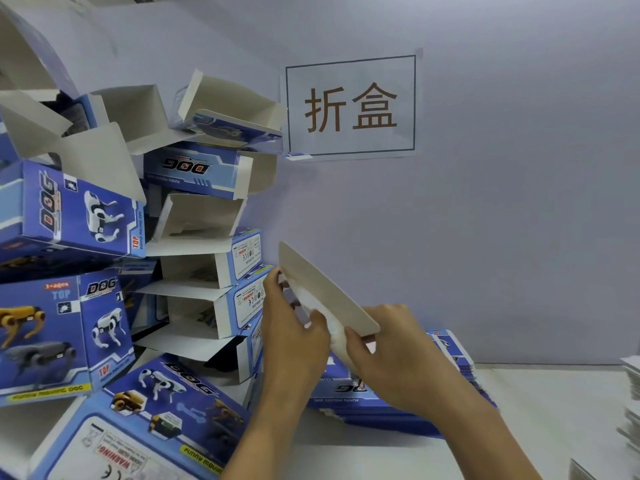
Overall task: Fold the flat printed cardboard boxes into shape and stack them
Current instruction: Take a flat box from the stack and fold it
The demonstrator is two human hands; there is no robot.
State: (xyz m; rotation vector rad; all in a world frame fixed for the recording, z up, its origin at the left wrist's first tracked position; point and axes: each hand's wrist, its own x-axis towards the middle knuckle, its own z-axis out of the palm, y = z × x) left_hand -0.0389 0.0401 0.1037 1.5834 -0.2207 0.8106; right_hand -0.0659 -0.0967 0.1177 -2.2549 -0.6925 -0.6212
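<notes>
Both hands hold one flat printed cardboard box (323, 289) up in front of the wall, its white inside face toward me. My left hand (294, 327) grips its left edge, thumb curled over the card. My right hand (388, 355) pinches its lower right corner. Below them a stack of flat blue boxes (349, 393) lies on the white table (536, 427). A tall leaning pile of folded blue "DOG" boxes (194, 237) with open flaps fills the left side.
A white sign with two brown characters (350, 105) hangs on the wall behind. More folded boxes (145, 424) lie at the lower left near my left forearm. Stacks of white cards (630, 410) sit at the table's right edge.
</notes>
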